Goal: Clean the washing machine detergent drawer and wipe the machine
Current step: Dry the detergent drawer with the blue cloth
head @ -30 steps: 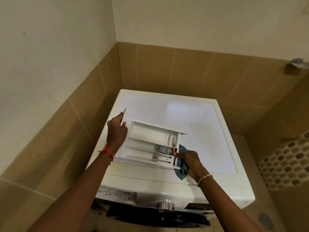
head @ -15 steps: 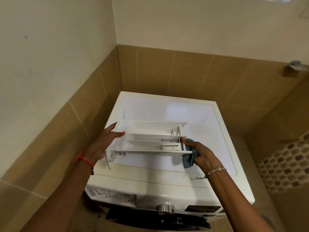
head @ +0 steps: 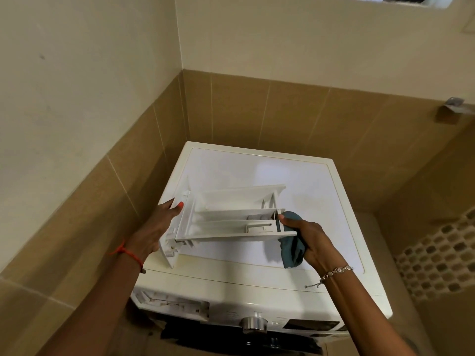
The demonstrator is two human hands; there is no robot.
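A person is levelling a white plastic detergent drawer (head: 226,222) above the white front-loading washing machine (head: 308,181), having tilted its compartments toward the camera a second ago. The left hand (head: 159,227), fingers nearly straight, is pressing the front panel. The right hand (head: 311,240) is pinching the rear end, a crumpled teal cloth (head: 291,250) bunched in its curled fingers. Refitting is probably coming: the empty drawer slot (head: 174,303) is gaping at the machine's front left, with brown tiled walls (head: 257,111) crowding close behind it.

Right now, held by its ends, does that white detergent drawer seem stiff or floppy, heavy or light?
Probably stiff: the detergent drawer spans left hand to right hand without sagging. Likely light: thin, hollow plastic walls. Held at one end, it might tip.
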